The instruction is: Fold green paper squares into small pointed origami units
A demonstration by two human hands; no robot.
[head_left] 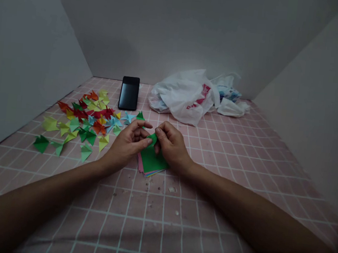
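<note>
My left hand and my right hand meet over the middle of the pink tiled surface. Both pinch a small folded piece of green paper between thumb and fingers. Just under the hands lies a stack of coloured paper squares with a green sheet on top. To the left of my left hand spreads a scatter of several folded paper shapes in red, yellow, green, orange and light blue.
A black phone lies screen up at the back. A crumpled white plastic bag with red print sits at the back right, more bags behind it. Grey walls close in on the left, back and right.
</note>
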